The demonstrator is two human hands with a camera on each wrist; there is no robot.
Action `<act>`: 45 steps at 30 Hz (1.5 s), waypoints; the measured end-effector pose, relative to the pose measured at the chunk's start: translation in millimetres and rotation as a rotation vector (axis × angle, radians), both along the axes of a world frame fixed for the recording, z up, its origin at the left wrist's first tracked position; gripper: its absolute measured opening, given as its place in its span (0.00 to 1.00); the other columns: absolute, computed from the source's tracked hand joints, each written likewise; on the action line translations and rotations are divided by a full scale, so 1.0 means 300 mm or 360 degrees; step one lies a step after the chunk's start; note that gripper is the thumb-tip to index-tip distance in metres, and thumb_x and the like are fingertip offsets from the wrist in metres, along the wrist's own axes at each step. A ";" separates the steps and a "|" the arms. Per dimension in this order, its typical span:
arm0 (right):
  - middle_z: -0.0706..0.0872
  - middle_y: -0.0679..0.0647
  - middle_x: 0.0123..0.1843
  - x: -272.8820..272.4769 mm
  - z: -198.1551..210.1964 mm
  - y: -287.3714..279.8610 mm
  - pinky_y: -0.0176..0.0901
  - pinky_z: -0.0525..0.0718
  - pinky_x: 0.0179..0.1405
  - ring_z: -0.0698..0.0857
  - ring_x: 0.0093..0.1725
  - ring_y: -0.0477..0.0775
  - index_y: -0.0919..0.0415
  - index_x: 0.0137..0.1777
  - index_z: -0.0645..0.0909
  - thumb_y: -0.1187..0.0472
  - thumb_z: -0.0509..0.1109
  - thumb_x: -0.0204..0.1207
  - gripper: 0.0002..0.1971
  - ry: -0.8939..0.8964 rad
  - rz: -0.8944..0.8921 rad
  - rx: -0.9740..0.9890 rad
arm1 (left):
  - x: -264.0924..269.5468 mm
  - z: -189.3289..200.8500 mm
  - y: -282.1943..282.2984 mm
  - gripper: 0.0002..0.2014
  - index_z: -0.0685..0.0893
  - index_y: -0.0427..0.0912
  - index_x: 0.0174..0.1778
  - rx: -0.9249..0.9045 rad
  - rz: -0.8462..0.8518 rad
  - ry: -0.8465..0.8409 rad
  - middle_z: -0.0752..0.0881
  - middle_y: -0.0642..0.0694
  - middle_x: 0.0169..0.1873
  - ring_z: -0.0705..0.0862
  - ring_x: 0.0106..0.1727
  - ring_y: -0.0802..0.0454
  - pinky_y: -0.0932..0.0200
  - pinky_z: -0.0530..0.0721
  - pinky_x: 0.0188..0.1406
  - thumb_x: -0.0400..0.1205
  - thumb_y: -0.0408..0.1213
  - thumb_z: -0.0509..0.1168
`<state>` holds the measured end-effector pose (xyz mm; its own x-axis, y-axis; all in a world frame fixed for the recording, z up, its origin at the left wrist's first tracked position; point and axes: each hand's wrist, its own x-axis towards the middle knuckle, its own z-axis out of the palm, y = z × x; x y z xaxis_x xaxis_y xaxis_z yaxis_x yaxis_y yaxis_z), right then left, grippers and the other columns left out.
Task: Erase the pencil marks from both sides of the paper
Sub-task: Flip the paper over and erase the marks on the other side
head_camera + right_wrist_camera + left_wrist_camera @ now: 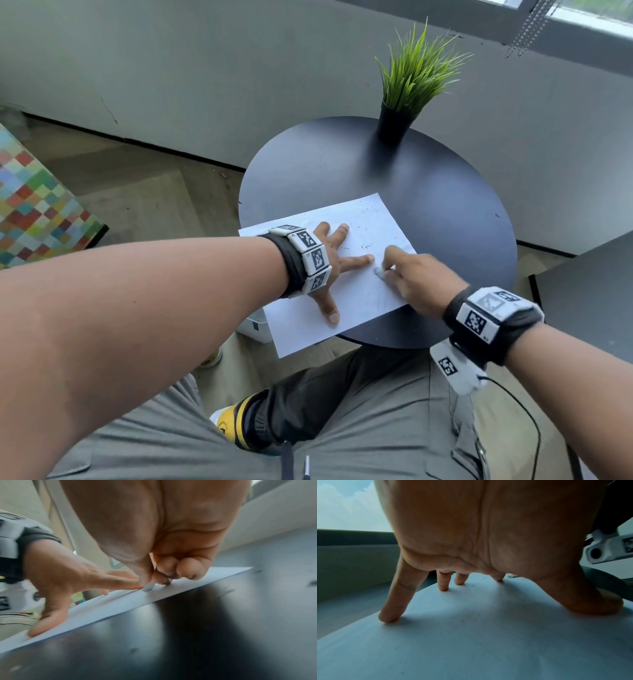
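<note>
I had the left hand (329, 263) spread flat on the paper (356, 291), fingers straight and splayed, their tips pressing the sheet down against the round dark table (428, 178); the left wrist view showed each fingertip and the thumb touching the white surface, the palm arched above it. The right hand (418, 277) sat just beside the left index finger, its fingers curled and pinching a small pale eraser (148, 587) between thumb and forefinger, the eraser's lower end touching the paper. In the right wrist view the remaining fingers were tucked under the palm, their knuckles near the sheet. The paper lay under both hands, its nearer left corner hanging past the table edge toward my lap. Beyond the fingers of both hands, dark flecks (368, 245) were scattered over the far part of the sheet, and faint grey pencil marks (378, 301) showed on the paper below the right hand. Farther past the hands, a potted grass plant (407, 92) stood upright at the table's far side.
</note>
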<state>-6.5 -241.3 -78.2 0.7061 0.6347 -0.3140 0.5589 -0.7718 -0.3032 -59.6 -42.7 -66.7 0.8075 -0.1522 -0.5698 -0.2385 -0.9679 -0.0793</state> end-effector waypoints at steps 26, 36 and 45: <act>0.83 0.48 0.48 -0.098 -0.022 -0.008 0.50 0.79 0.49 0.80 0.49 0.57 0.50 0.55 0.74 0.53 0.59 0.85 0.04 0.0245 0.0512 -0.0058 | 0.006 -0.006 -0.004 0.64 0.33 0.75 0.80 0.0056 -0.0024 -0.0011 0.33 0.37 0.84 0.48 0.81 0.27 0.22 0.68 0.70 0.58 0.79 0.70; 0.85 0.52 0.51 -0.133 0.013 0.021 0.52 0.79 0.49 0.79 0.48 0.57 0.52 0.55 0.72 0.53 0.59 0.86 0.05 0.0181 0.0474 -0.0071 | -0.002 -0.006 0.000 0.64 0.33 0.76 0.80 0.0046 -0.0007 0.0006 0.31 0.38 0.84 0.45 0.82 0.27 0.22 0.65 0.70 0.58 0.78 0.71; 0.84 0.56 0.49 -0.137 -0.020 0.082 0.54 0.81 0.43 0.83 0.48 0.65 0.54 0.55 0.66 0.56 0.59 0.84 0.05 -0.0017 0.0335 -0.0060 | -0.019 -0.010 0.015 0.65 0.34 0.73 0.82 -0.0039 0.0042 0.0051 0.28 0.41 0.84 0.36 0.84 0.29 0.19 0.58 0.73 0.60 0.74 0.75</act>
<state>-47.5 -216.8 -84.3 0.5628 0.7563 -0.3337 0.7119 -0.6486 -0.2694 -65.2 -38.2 -69.8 0.7928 -0.1454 -0.5919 -0.2150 -0.9754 -0.0483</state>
